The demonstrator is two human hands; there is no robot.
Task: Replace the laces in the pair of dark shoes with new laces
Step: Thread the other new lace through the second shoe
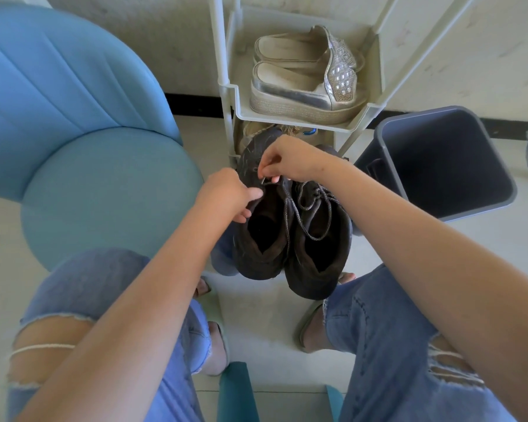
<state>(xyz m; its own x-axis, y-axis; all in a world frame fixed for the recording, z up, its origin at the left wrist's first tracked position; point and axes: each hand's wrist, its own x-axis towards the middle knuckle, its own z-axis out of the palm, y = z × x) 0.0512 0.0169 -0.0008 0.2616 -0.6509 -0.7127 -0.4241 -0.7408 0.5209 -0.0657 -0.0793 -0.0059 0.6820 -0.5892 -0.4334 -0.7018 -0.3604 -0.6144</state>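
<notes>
Two dark brown shoes stand side by side on the floor between my knees. On the left shoe (261, 239), my left hand (226, 193) grips the edge of the opening near the tongue. My right hand (282, 161) pinches the grey speckled lace (287, 208) at the upper eyelets of that shoe. From there the lace trails down along the shoe's inner edge. The right shoe (320, 257) still carries a laced, loosely tied grey lace (314, 205).
A white plastic shoe rack (232, 95) stands right behind the shoes, with silver platform slippers (305, 77) on its shelf. A grey bin (439, 159) stands at the right, and a blue armchair (83, 153) fills the left. My knees in torn jeans flank the shoes.
</notes>
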